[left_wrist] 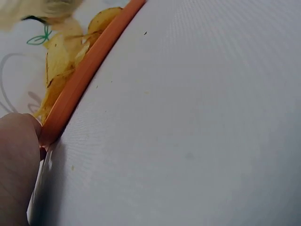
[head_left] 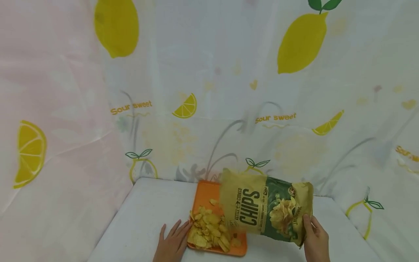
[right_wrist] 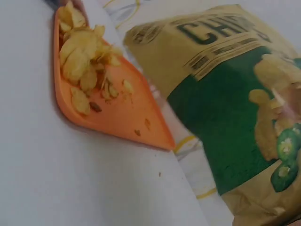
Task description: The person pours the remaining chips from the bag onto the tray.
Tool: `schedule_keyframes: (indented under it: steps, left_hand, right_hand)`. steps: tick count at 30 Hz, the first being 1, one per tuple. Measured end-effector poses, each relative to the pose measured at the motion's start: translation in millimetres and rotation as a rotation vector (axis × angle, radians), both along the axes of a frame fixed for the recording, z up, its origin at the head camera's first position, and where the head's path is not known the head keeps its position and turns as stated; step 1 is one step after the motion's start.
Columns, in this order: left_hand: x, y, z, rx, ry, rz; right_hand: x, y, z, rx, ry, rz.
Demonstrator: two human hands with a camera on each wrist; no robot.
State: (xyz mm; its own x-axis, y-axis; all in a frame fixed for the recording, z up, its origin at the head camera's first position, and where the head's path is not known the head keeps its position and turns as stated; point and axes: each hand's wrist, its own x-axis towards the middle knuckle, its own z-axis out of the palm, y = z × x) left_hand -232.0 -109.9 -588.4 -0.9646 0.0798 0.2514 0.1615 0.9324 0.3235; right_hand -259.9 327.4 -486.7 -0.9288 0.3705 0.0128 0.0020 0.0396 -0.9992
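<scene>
My right hand [head_left: 316, 238] grips the right end of a gold and green chip bag [head_left: 248, 203], thumb on its printed front. The bag lies on its side in the air, its left end over an orange tray [head_left: 203, 193]. Potato chips [head_left: 209, 227] are heaped on the near left part of the tray, and smaller bits [right_wrist: 95, 107] lie around them in the right wrist view. My left hand [head_left: 171, 243] rests at the tray's left side, fingers spread and fairly straight, fingertips at the rim. Part of it [left_wrist: 19, 160] meets the tray edge in the left wrist view.
The tray sits on a white table [head_left: 140, 211]. Crumbs [left_wrist: 73, 168] dot the tabletop beside it. Behind and around the table hangs a pale cloth [head_left: 209, 72] printed with lemons.
</scene>
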Motion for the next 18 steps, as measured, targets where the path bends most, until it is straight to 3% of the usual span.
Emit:
schedule_keyframes:
  steps: [2,4,8,11,13,16,18]
  left_hand:
    - [1.1,0.4,0.7,0.014,-0.001,0.002]
    - [1.9,1.0,0.9,0.019,0.003,0.005]
    - [2.7,1.1,0.6,0.019,0.023,0.006]
    - [2.7,0.7,0.4,0.025,0.032,0.003]
    - [2.9,0.5,0.6,0.022,0.035,0.002]
    - [3.1,0.5,1.0,0.018,0.026,0.002]
    - [3.2,-0.2,1.5,0.02,0.021,0.003]
  right_hand:
    - [-9.8,13.7,-18.1,-0.064,0.047,0.025]
    - [-14.2,18.1,-26.4,-0.134,0.124,0.011]
    - [1.6,-2.9,3.2,-0.053,0.076,-0.053]
    - [16.8,-24.5,33.6,-0.076,0.01,-0.099]
    - [22.5,-32.4,45.2,-0.134,0.002,-0.11]
    - [24.7,-33.9,47.9,-0.077,-0.029,-0.084]
    - [21.8,-29.3,40.3,-0.046,-0.02,-0.072]
